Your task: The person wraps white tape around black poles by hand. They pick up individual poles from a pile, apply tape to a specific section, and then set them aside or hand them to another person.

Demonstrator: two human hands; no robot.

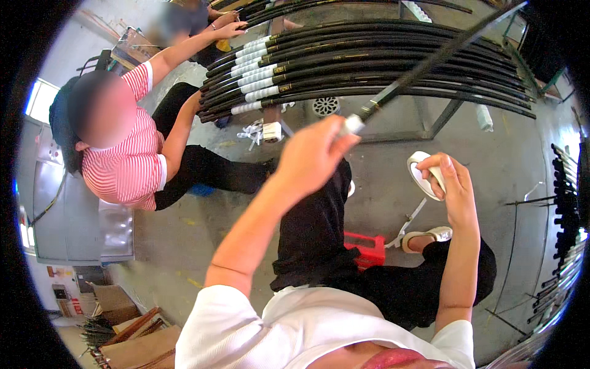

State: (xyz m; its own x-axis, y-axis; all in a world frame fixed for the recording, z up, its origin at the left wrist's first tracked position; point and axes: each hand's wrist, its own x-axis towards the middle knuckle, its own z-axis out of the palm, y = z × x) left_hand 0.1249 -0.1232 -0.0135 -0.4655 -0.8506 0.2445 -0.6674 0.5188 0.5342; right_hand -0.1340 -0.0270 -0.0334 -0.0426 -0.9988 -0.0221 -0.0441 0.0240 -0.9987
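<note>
A long black rod [424, 64] slants up to the right from my left hand [310, 154]. My left fingers are closed around its near end, where a white wrapping [353, 125] shows just past my thumb; gold bands mark the shaft above it. Off to the right, apart from the rod, my right hand [453, 181] grips a roll of white tape [418, 177], with fingers through its ring. Beyond my hands, several similar black rods [369, 58] lie side by side on a metal rack [447, 120], many with white-wrapped sections near their left ends.
A co-worker in a striped shirt [123, 163] sits at the left, touching the rods' ends. A red plastic stool or crate [367, 247] stands by my legs. White strips [252, 132] hang near the rack. More rods [562, 227] stand at the right; cardboard [141, 350] lies lower left.
</note>
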